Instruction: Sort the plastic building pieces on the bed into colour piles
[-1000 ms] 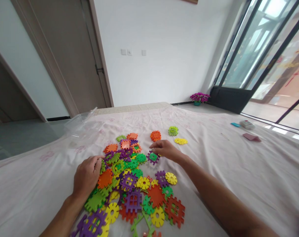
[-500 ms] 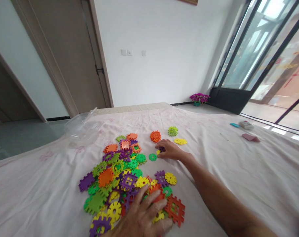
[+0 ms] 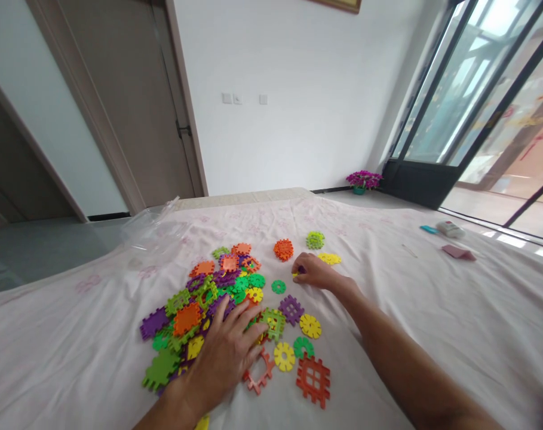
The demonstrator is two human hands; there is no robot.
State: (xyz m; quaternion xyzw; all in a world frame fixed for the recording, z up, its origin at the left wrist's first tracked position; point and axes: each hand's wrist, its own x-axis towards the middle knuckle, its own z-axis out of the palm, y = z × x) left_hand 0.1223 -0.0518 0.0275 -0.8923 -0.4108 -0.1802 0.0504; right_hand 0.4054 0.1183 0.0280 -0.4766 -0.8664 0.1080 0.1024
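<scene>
My left hand [image 3: 226, 343] lies with fingers spread over a heap of toothed plastic building pieces in purple, green, orange and yellow. Under its fingertips the pieces are partly hidden. My right hand [image 3: 315, 271] is closed, and a small dark purple piece [image 3: 301, 270] shows at its fingertips with a bit of yellow. Near it are a green notched disc [image 3: 279, 286], a stack of orange pieces [image 3: 283, 249], a light green stack [image 3: 315, 240] and yellow discs [image 3: 329, 258]. A red-orange window piece [image 3: 313, 379] and a purple window piece [image 3: 291, 309] lie between the hands.
A clear plastic bag [image 3: 152, 230] lies at the back left of the floral sheet [image 3: 410, 334]. To the right are a pink folded cloth [image 3: 458, 252], a white packet [image 3: 450, 229] and a blue item [image 3: 429, 229]. A flower pot [image 3: 359, 190] stands on the floor.
My left hand has swept up and left across the heap, shifting pieces and uncovering yellow and orange ones at the front. My right hand has moved slightly right, fingers still closed.
</scene>
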